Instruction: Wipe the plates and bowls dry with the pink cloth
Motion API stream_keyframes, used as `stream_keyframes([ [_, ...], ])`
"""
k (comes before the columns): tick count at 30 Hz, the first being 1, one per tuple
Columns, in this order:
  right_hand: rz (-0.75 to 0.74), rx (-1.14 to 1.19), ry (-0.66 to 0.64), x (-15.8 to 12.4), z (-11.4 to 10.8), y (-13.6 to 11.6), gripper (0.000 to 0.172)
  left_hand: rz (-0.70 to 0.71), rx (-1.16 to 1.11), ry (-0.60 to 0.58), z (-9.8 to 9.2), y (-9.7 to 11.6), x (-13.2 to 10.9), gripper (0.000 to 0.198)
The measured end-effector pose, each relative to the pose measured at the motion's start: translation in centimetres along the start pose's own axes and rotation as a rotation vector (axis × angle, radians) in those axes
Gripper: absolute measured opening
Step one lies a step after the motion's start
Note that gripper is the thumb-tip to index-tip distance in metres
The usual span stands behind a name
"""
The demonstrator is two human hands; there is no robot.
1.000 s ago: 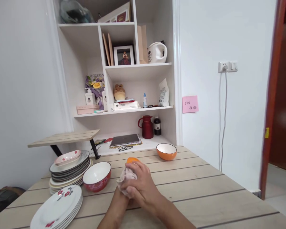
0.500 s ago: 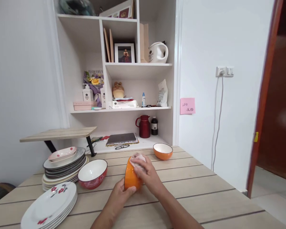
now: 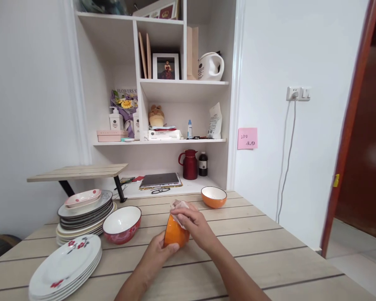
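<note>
An orange bowl [image 3: 174, 232] is tipped on its side above the table, its glossy outside facing me. My left hand [image 3: 161, 250] grips its lower left edge, thumb on the outer wall. My right hand [image 3: 192, 220] presses a crumpled whitish cloth [image 3: 179, 205] against the bowl's upper rim; its fingers are closed over the cloth, which is partly hidden. A second orange bowl [image 3: 214, 198], white inside, stands upright behind my right hand. To the left sits a red bowl [image 3: 122, 225] with a white inside, apart from my hands.
A stack of white flowered plates [image 3: 67, 267] is at the front left. Behind it, more stacked plates [image 3: 84, 217] carry a small pink dish [image 3: 83, 197]. A small raised wooden stand [image 3: 78, 172] is at the back left. A red jug [image 3: 189, 165] and a laptop [image 3: 159, 179] rest in the shelf unit.
My right hand and the cloth have shifted along the bowl's rim, the fingers now flatter across it. The bowl has turned slightly in my left hand. The view has tilted a little.
</note>
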State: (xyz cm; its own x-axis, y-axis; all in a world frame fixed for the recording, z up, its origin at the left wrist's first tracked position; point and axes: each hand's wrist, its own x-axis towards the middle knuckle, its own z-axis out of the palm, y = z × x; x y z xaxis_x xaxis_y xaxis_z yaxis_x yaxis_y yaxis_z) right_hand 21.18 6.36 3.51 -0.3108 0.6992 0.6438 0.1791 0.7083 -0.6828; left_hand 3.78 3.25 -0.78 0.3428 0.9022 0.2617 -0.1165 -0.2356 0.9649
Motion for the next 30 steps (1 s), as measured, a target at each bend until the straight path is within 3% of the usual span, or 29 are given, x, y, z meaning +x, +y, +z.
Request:
stream_keyframes([
  [3,0.201,0.217,0.070,0.0,-0.3,0.9,0.030,-0.001,0.018,-0.029,0.1,0.0,0.0,0.041],
  [6,0.248,0.260,0.129,0.0,-0.1,1.4,0.035,-0.006,0.019,-0.029,0.1,0.0,-0.1,0.044],
  [8,0.164,0.157,0.126,-0.1,0.4,1.3,0.032,-0.003,0.010,-0.015,0.1,0.1,-0.1,0.043],
  [11,-0.114,-0.188,0.045,-0.6,1.7,0.1,0.025,0.008,-0.010,0.009,0.3,0.4,-0.2,0.043],
  [14,-0.344,-0.433,-0.092,-1.1,3.2,-1.1,0.023,0.030,0.035,0.129,0.6,1.0,-0.2,0.049],
  [16,-0.385,-0.465,-0.134,-1.1,3.6,-1.5,0.023,0.039,0.068,0.205,0.7,1.1,-0.1,0.051],
  [20,-0.221,-0.329,-0.002,-0.3,2.1,-0.5,0.023,-0.017,0.039,0.086,0.7,0.5,0.0,0.043],
  [26,0.167,0.210,0.134,0.2,-0.4,1.8,0.036,0.012,0.056,-0.038,0.5,0.1,-0.1,0.036],
  [28,0.146,0.159,0.132,0.1,-0.2,1.6,0.036,0.006,0.041,-0.026,0.5,0.2,-0.2,0.035],
  [30,0.034,-0.024,0.087,-0.2,0.4,0.9,0.032,0.002,0.020,-0.007,0.5,0.4,-0.3,0.033],
])
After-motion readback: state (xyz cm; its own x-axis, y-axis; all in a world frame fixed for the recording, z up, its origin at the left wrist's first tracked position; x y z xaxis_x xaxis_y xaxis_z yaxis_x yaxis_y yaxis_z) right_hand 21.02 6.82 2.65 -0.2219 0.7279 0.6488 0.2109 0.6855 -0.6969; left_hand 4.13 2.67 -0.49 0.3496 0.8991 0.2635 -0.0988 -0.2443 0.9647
